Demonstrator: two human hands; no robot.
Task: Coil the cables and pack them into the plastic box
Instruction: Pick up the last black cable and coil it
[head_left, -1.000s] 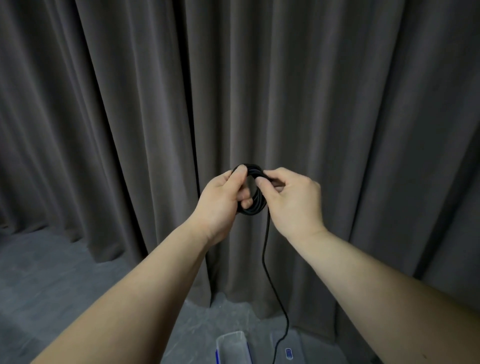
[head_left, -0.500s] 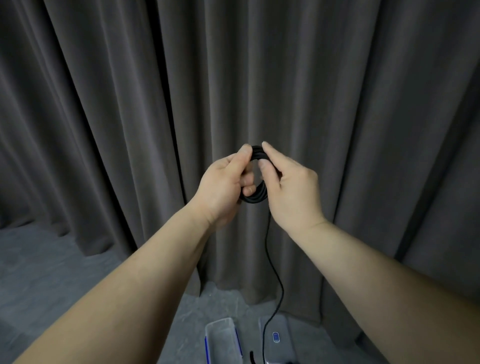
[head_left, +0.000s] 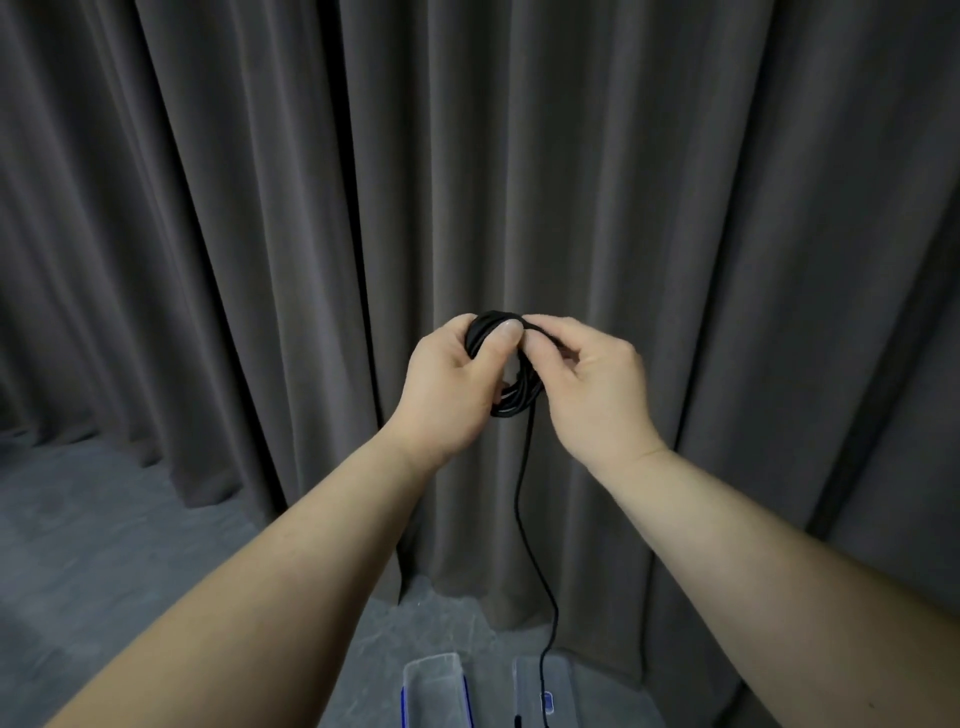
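A person's bare forearms reach forward toward a dark grey pleated curtain (head_left: 208, 208), the two hands meeting at chest height around a coil of black cable (head_left: 511, 402). To the left of the hands, the curtain's folds fall to a grey floor (head_left: 93, 545).

The left hand (head_left: 449, 387) grips the left side of the coil, its thumb laid across the top of the loops and its fingers curled in behind them. The coil sits between the two hands, its upper arc showing above the left thumb and its lower arc bulging out below both palms. The right hand (head_left: 595, 387) closes on the coil's right side, fingers curled, thumb and forefinger pinching the strand at the top where it meets the left thumb. The hands are together, fingertips touching or nearly so.

From the bottom of the coil a single loose length of the cable hangs straight down between the wrists, bends slightly to the right and runs to the lower edge of the view.

Well below the hands, on the floor at the foot of the curtain, stands a clear plastic box (head_left: 434, 675) with a blue stripe along its side. Just to its right lies a clear lid (head_left: 558, 691) with a blue clasp; the hanging cable passes over it, and its end is cut off by the frame.
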